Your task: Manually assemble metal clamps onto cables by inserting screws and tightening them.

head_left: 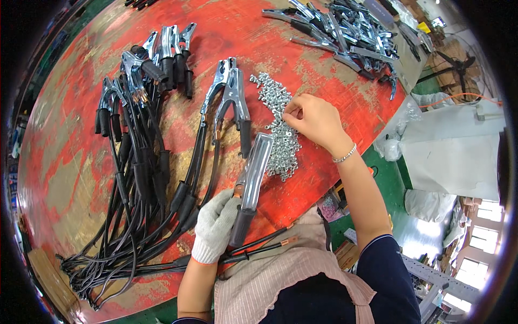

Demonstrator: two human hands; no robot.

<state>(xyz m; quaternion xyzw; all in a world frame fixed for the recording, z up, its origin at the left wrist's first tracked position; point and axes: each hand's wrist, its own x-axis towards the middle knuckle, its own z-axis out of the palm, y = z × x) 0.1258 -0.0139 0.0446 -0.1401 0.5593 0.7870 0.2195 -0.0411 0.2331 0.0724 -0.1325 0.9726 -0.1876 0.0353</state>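
My left hand (pixel 213 224), in a white knitted glove, is closed around a silver cable clamp (pixel 256 171) with a black grip, close to a bare copper cable end. My bare right hand (pixel 315 120) is pinched at the right edge of a heap of small metal nuts and screws (pixel 283 154); whatever its fingertips hold is too small or hidden. Two clamps (pixel 232 89) fixed to black cables lie just beyond my left hand. Two loose cables with copper ends (pixel 283 243) cross near my apron.
At the left, several clamps (pixel 141 70) lie on a bundle of black cables (pixel 143 178). A large pile of loose clamps (pixel 345 35) covers the far right of the worn red table (pixel 216 40). A fan (pixel 456 67) and white sheeting (pixel 450 154) stand beyond the table's right edge.
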